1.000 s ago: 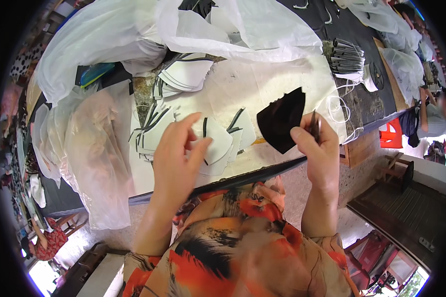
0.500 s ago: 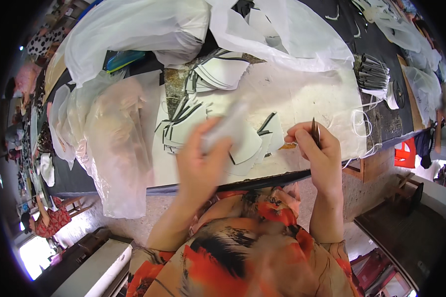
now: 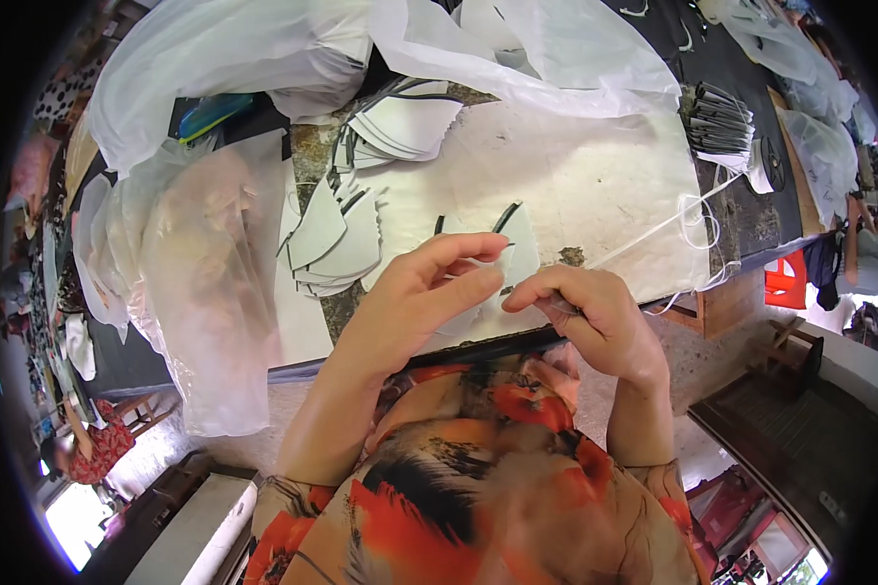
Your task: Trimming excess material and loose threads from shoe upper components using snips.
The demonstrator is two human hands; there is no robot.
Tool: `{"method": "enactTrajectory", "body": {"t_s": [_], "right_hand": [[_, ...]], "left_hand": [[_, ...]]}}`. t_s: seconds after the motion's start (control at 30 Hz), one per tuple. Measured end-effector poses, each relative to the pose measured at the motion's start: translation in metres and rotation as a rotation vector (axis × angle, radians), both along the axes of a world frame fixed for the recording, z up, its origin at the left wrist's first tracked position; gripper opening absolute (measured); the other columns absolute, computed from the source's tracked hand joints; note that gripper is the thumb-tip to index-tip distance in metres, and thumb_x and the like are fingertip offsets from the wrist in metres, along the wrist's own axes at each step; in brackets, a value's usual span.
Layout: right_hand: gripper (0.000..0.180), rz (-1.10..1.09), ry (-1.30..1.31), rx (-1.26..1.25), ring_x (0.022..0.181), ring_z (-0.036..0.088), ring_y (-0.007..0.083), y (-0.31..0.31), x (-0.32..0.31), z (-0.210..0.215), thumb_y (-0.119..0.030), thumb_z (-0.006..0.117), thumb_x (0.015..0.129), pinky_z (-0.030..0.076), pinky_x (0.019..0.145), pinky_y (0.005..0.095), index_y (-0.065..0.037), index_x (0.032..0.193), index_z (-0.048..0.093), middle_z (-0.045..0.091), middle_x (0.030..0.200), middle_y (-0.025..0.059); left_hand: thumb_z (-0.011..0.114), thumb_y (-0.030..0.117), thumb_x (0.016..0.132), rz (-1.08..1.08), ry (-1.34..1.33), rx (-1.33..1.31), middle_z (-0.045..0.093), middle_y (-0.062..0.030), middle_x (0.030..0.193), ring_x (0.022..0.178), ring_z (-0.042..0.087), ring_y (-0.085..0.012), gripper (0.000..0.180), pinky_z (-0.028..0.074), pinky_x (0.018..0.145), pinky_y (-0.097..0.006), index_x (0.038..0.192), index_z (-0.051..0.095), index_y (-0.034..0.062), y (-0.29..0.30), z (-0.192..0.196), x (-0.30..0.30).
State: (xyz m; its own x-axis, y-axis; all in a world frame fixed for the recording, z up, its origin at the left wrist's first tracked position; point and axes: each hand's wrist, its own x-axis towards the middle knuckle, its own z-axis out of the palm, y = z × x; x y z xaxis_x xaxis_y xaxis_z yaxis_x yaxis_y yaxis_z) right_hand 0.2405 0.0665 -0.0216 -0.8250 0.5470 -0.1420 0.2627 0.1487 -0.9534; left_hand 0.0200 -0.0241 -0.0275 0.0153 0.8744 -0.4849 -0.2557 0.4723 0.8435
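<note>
My left hand (image 3: 439, 288) hovers over the near edge of the work surface, its thumb and forefinger apart with nothing visible between them. Close by on its right, my right hand (image 3: 595, 312) is curled round thread snips (image 3: 562, 304), mostly hidden by the fingers. A white cord (image 3: 658, 230) runs straight from the right side toward the right hand; its end is hidden. Beneath the hands lie white curved pieces with black edging (image 3: 523, 244), partly covered. To the left of them rests a fanned pile of similar pieces (image 3: 337, 244), with another fanned pile (image 3: 410, 127) farther back.
White plastic bags (image 3: 234, 58) crowd the back, and a clear plastic bag (image 3: 210, 292) hangs over the front left edge. At the right stands a bundle of grey-black strips (image 3: 720, 127), with loose cord loops (image 3: 702, 229) nearby. A red stool (image 3: 785, 283) is beyond the table.
My left hand has put a white piece on the left pile, then moved right toward my right hand. The right hand has turned down, lowering the snips, and the cord now lies straight.
</note>
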Motion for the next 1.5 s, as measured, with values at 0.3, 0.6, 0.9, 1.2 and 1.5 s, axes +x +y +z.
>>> {"method": "enactTrajectory", "body": {"t_s": [0.3,0.6,0.9,1.2,1.5], "right_hand": [[0.028,0.026,-0.004,0.016,0.09,0.072,0.0248,-0.006,-0.002,-0.011,0.0,0.063,0.091,0.055,0.079,0.0342,-0.008,0.117,0.066,0.074,0.102,0.0086],[0.017,-0.226,-0.131,-0.236,0.08,0.063,0.0087,-0.011,-0.016,-0.005,-0.015,0.068,0.1,0.052,0.072,0.026,0.0,0.108,0.068,0.071,0.089,0.0056],[0.005,0.033,0.076,-0.167,0.081,0.063,0.0117,-0.028,-0.019,-0.003,-0.002,0.069,0.094,0.05,0.073,0.0259,-0.001,0.099,0.068,0.07,0.09,0.0046],[0.012,-0.137,-0.093,-0.021,0.08,0.058,0.0188,-0.003,-0.047,-0.013,-0.011,0.07,0.091,0.047,0.072,0.0325,0.0,0.094,0.066,0.064,0.087,0.0082],[0.016,-0.197,-0.278,0.256,0.079,0.064,0.034,-0.014,-0.077,-0.038,-0.017,0.07,0.09,0.05,0.071,0.0398,-0.001,0.095,0.067,0.064,0.089,0.0155]], "left_hand": [[0.071,0.014,0.099,0.053,-0.242,-0.006,0.07,-0.0025,0.096,0.09,0.064,-0.0097,0.016,0.05,0.083,-0.024,0.107,0.068,0.001,-0.001,-0.025,0.017],[0.077,0.015,0.092,0.112,0.382,0.237,0.068,-0.0071,0.106,0.09,0.063,-0.0182,0.022,0.049,0.08,-0.03,0.108,0.068,0.0033,-0.034,-0.032,0.018],[0.077,0.013,0.082,-0.114,1.23,0.622,0.066,-0.0068,0.123,0.116,0.057,-0.0336,0.041,0.043,0.103,-0.052,0.122,0.069,0.0094,-0.042,-0.046,0.0],[0.076,0.011,0.085,-0.082,1.225,0.639,0.069,-0.0052,0.116,0.112,0.06,-0.0291,0.028,0.046,0.105,-0.052,0.113,0.074,0.0069,-0.062,-0.05,0.002],[0.076,0.01,0.085,-0.074,1.248,0.661,0.067,-0.0068,0.119,0.113,0.059,-0.0302,0.03,0.046,0.105,-0.052,0.114,0.073,0.0049,-0.064,-0.05,0.005]]}}
